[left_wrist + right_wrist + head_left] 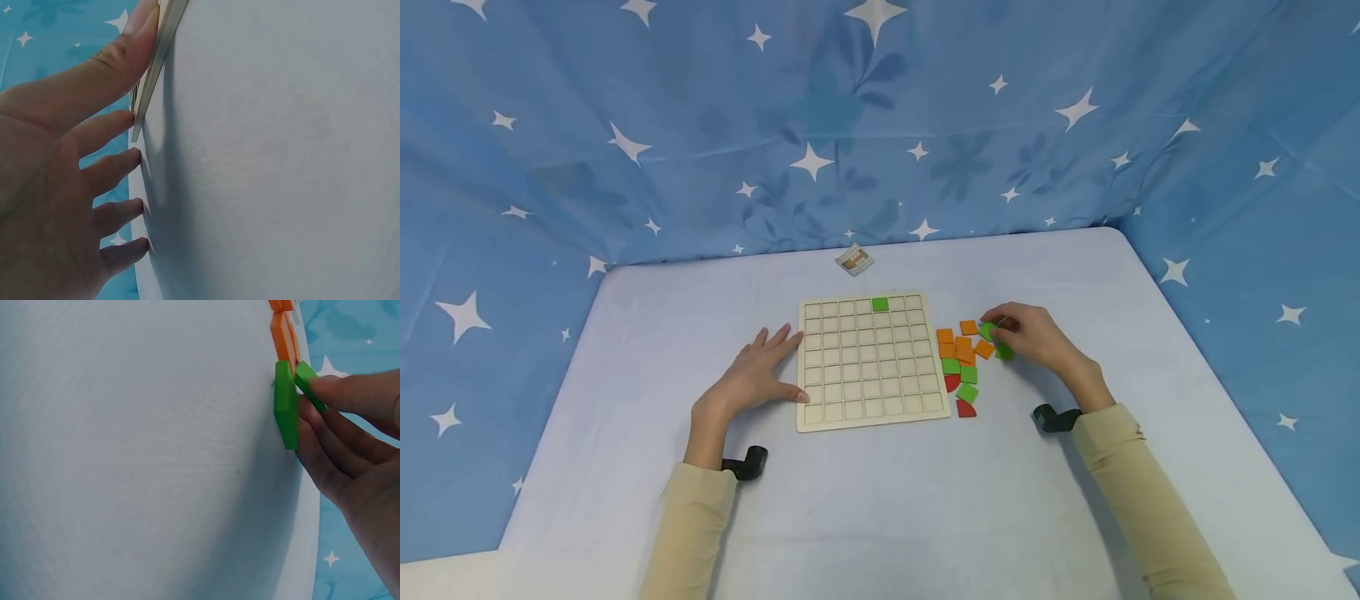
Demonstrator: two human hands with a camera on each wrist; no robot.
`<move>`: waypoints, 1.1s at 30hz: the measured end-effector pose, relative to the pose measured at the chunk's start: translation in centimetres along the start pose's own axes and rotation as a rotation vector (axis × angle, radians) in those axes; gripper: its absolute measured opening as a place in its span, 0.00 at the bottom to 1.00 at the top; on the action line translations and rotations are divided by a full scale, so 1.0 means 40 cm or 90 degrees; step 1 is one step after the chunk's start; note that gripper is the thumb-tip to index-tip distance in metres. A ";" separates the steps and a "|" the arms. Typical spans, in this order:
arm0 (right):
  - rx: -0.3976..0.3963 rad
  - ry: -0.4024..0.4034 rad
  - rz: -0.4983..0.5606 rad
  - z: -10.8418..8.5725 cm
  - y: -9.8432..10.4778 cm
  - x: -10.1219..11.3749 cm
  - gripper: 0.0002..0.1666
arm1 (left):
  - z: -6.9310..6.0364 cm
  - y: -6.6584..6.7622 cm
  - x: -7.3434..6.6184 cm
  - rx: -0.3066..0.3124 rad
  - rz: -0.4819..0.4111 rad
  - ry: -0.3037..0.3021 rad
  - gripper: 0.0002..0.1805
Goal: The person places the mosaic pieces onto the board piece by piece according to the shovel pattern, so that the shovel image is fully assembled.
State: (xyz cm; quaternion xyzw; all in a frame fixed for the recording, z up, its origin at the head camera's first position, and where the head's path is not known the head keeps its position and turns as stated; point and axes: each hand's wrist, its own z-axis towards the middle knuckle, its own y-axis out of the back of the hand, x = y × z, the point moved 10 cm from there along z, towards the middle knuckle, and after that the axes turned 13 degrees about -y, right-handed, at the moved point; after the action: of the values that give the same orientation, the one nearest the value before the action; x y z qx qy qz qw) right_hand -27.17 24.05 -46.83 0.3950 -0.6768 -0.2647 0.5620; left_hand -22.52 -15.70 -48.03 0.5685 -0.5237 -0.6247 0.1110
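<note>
A pale wooden grid board lies on the table with one green square tile in its far row. My left hand spreads its fingers along the board's left side; thumb and index finger touch the edge, seen also in the left wrist view as a thin board edge. To the right of the loose tiles, my right hand pinches a green tile between thumb and fingers, tilted. Another green tile stands out just beside those fingers, on the table.
Between board and right hand lie loose orange tiles, green squares and red quarter-round pieces, some overlapping. A small patterned card rests behind the board. Blue star-printed cloth hangs behind the white table.
</note>
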 end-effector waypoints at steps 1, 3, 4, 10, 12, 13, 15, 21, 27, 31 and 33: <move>0.006 -0.009 0.008 0.001 0.001 -0.003 0.17 | 0.002 0.001 -0.001 -0.002 -0.001 -0.001 0.60; 0.015 -0.022 0.015 0.003 0.001 -0.008 0.18 | 0.004 0.002 -0.003 0.000 0.000 -0.001 0.60; 0.019 -0.028 0.014 0.004 0.001 -0.010 0.19 | 0.004 0.001 -0.003 0.002 0.001 -0.001 0.60; 0.018 -0.036 0.015 0.012 -0.001 -0.014 0.20 | 0.003 0.004 -0.004 0.001 -0.002 0.000 0.60; 0.018 -0.031 0.020 0.015 -0.002 -0.014 0.20 | 0.002 0.005 -0.003 0.000 -0.002 0.002 0.60; 0.018 -0.031 0.022 0.016 -0.003 -0.015 0.19 | 0.002 0.003 -0.001 0.002 -0.002 0.003 0.60; 0.019 -0.035 0.031 0.018 -0.003 -0.018 0.19 | 0.003 0.000 0.001 0.004 -0.002 0.004 0.60; 0.030 -0.040 0.070 0.028 0.000 -0.017 0.20 | 0.004 -0.001 0.006 -0.001 -0.002 0.005 0.60; 0.043 -0.032 0.106 0.042 -0.002 -0.002 0.20 | 0.003 -0.003 0.009 0.001 0.001 0.006 0.60; 0.041 -0.038 0.123 0.049 -0.001 0.000 0.19 | 0.003 -0.001 0.003 -0.001 -0.003 0.002 0.60; 0.040 -0.038 0.132 0.052 -0.003 0.004 0.20 | 0.004 0.000 0.001 -0.003 -0.003 -0.001 0.60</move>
State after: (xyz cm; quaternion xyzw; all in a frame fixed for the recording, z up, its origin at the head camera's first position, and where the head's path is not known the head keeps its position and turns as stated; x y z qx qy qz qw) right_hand -29.18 23.67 -47.31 0.3320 -0.7386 -0.1952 0.5533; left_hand -22.66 -15.65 -48.07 0.5691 -0.5207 -0.6266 0.1108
